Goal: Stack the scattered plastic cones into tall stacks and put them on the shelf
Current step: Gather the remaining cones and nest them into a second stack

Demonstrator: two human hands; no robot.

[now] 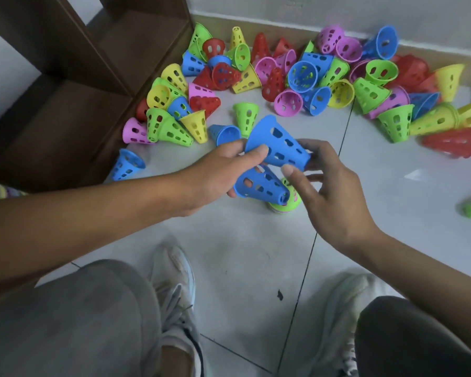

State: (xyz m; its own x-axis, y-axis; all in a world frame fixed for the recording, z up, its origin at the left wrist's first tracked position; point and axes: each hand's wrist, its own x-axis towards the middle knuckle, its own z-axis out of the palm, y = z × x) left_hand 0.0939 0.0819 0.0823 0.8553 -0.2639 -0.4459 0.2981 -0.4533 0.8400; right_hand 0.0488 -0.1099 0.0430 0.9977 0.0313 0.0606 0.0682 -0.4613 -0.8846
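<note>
Hands meet over a pale tiled floor point(256, 240) as a crouching person sorts perforated plastic cones: the left hand point(218, 172) pinches the wide end of an upper blue cone point(278, 144) between thumb and fingers, with a second blue cone point(261, 185) lying tilted under its palm, though whether that lower one is gripped or merely tucked against the fingers cannot be told. The right hand point(326, 191) curls thumb and fingertips round the narrow end of the upper cone, seemingly to steady and turn it so one can be nested with the other. Just below them a green cone point(290, 201) lies on the tiles, apparently the start of a stack. Most of the scattered cones point(297, 77), in red, yellow, pink, green and blue, lie heaped along the wall, well apart from the hands, with a smaller cluster beside the dark wooden shelf point(93, 77) at left, whose visible compartments hold none. Judging by the heap, stacking has barely begun, and the shelf sits within easy reach for that reason
</note>
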